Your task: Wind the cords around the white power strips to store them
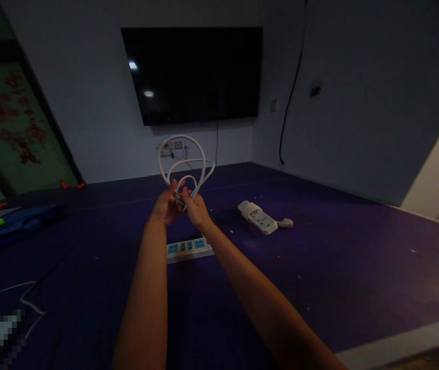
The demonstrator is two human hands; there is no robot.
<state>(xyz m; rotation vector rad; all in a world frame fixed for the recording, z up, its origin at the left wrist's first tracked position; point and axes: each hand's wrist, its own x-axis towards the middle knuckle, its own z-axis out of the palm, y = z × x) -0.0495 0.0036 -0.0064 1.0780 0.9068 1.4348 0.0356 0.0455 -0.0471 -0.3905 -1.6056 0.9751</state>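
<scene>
Both my arms reach forward over a dark purple floor mat. My left hand and my right hand are closed together on a coiled white cable, whose loops stand up above my fingers. Below my hands, a white power strip with blue sockets lies flat on the mat. A second white power strip with a plug lies to the right of it.
A large dark TV hangs on the far wall above wall sockets. A black cable hangs down the right wall. Blue items lie at the left. A thin white wire lies at lower left.
</scene>
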